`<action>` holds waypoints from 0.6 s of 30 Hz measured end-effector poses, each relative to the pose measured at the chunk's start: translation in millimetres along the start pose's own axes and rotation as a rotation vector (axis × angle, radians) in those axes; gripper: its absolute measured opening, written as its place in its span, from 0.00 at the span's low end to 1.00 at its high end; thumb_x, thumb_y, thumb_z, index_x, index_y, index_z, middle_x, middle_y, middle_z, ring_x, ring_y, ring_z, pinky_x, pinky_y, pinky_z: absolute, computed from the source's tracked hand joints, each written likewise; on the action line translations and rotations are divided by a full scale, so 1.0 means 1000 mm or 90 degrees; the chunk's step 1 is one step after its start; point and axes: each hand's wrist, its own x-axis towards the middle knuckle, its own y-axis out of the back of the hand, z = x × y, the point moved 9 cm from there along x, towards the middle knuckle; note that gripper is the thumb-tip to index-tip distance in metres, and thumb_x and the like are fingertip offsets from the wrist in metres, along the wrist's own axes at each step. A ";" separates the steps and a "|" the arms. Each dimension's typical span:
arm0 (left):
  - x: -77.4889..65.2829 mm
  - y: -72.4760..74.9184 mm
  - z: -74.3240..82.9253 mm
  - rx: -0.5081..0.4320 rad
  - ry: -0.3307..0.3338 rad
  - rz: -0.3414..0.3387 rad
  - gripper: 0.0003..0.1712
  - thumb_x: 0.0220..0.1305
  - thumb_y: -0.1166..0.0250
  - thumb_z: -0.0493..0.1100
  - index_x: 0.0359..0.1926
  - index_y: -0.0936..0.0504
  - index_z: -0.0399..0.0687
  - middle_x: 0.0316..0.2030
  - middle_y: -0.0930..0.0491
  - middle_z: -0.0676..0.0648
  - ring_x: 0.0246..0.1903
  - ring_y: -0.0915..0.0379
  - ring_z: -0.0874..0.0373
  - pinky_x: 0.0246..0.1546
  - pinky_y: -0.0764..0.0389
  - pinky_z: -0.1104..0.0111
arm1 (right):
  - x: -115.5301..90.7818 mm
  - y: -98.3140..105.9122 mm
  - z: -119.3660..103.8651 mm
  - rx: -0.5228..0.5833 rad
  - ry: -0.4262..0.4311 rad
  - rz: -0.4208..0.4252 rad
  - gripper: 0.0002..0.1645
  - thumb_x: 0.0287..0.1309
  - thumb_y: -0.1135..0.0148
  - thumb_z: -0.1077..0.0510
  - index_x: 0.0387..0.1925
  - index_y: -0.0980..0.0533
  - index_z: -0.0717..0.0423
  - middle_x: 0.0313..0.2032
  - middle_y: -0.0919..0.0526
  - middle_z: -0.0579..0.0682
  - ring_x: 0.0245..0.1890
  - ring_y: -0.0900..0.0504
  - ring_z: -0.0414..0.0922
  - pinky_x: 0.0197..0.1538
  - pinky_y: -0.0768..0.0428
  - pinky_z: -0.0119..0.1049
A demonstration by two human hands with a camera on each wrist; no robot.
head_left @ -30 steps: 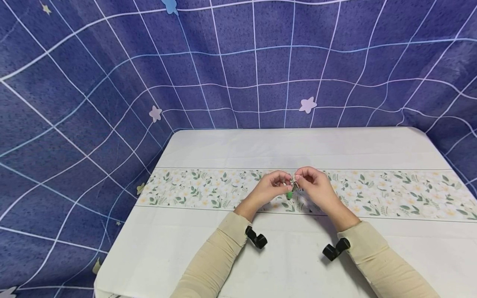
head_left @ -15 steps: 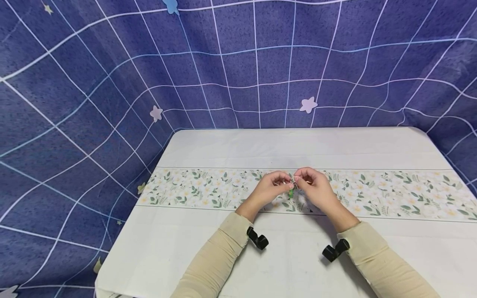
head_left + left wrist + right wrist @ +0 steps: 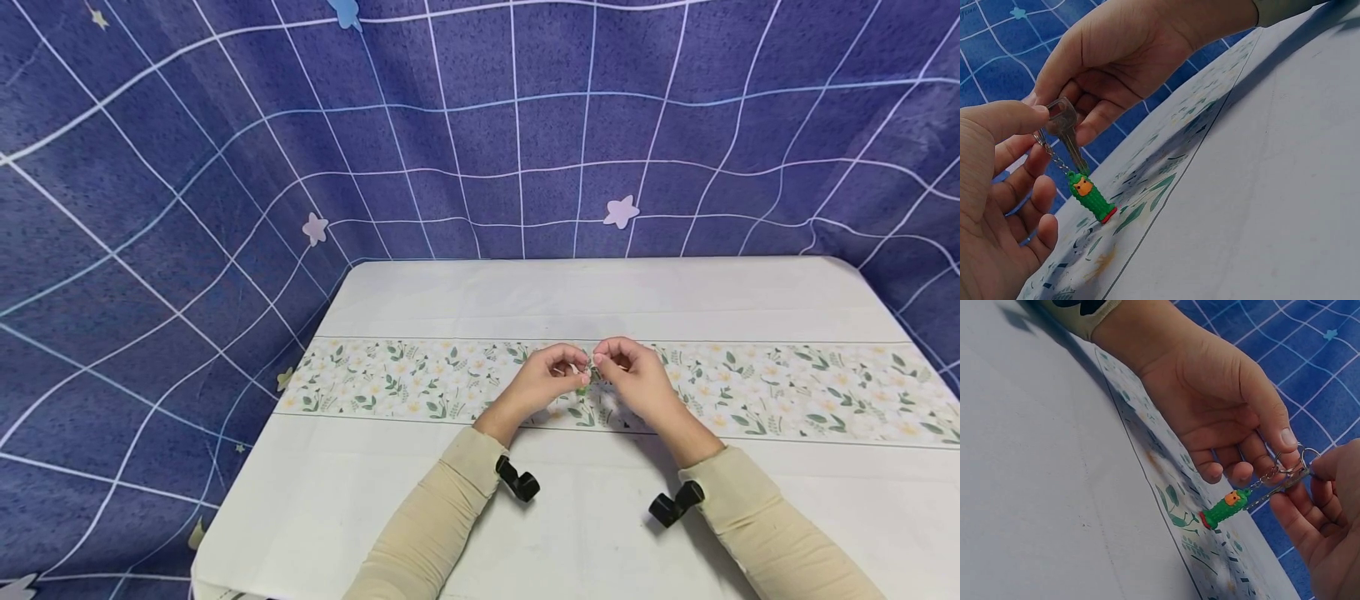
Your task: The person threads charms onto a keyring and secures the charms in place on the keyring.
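A silver key (image 3: 1064,122) hangs on a split key ring (image 3: 1286,464) with a short chain. From the chain dangles a green keychain figure (image 3: 1091,197) with an orange face and a red base. My left hand (image 3: 553,372) pinches the key ring between thumb and forefinger, its other fingers loosely bent. Close beside it, my right hand (image 3: 637,379) pinches the key near its head, where it meets the ring. The fingertips nearly meet, and partly hide the ring. In the head view the key and figure are small and mostly covered.
Both hands are above a white table (image 3: 570,533) with a printed floral band (image 3: 787,392). A blue grid-patterned curtain (image 3: 480,133) with stars stands behind and to the left. Black camera mounts (image 3: 517,479) sit at the cuffs.
The green figure shows less in the head view than before, having shifted behind the left fingers. Both hands stay in nearly the same place, with only small fingertip movements.
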 end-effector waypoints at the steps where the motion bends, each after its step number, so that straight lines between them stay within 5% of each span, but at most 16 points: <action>1: 0.000 0.000 0.000 -0.003 0.001 -0.001 0.14 0.64 0.31 0.37 0.51 0.18 0.39 0.43 0.18 0.49 0.35 0.27 0.63 0.38 0.24 0.73 | 0.000 0.000 0.000 0.001 0.001 0.000 0.06 0.70 0.40 0.62 0.41 0.22 0.63 0.31 0.20 0.56 0.30 0.22 0.48 0.31 0.24 0.31; 18: 0.002 0.001 -0.013 0.009 0.039 0.030 0.13 0.66 0.30 0.45 0.48 0.15 0.43 0.40 0.18 0.50 0.36 0.25 0.60 0.37 0.23 0.71 | -0.003 -0.002 -0.009 -0.018 0.013 -0.004 0.06 0.71 0.42 0.64 0.43 0.23 0.66 0.34 0.19 0.59 0.31 0.21 0.49 0.32 0.24 0.30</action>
